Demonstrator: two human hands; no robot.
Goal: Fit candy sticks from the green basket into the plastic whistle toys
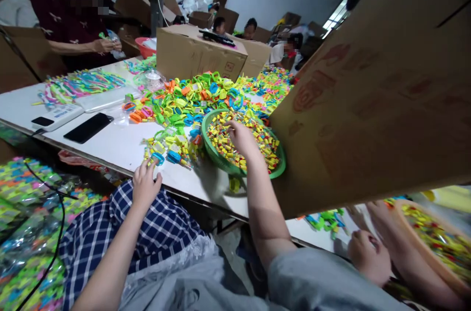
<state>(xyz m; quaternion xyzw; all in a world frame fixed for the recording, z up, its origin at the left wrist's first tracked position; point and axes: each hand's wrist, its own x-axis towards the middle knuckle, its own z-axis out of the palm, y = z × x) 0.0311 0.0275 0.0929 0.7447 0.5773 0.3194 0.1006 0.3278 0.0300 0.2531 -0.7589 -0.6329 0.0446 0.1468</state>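
Note:
My right hand (243, 139) reaches over the green basket (217, 158), its fingers apart and slightly bent at the heap of small yellow-and-red pieces (263, 146). No piece shows clearly between those fingers. At the table's front edge my left hand (145, 181) rests with fingers spread, the fingertips beside a blue plastic band (158, 158). Whether they touch it is hard to tell. Just beyond lies a small group of bands with clear-wrapped pieces (174, 143). A large pile of green, yellow, orange and blue watch-like plastic bands (198, 92) spreads behind the basket.
A big cardboard box (368, 95) leans close on the right. Left on the table (117, 151) lie a black phone (88, 127) and a white device (57, 117). Another person's hand (369, 256) is near an orange basket (423, 247). A person (73, 21) sits across the table.

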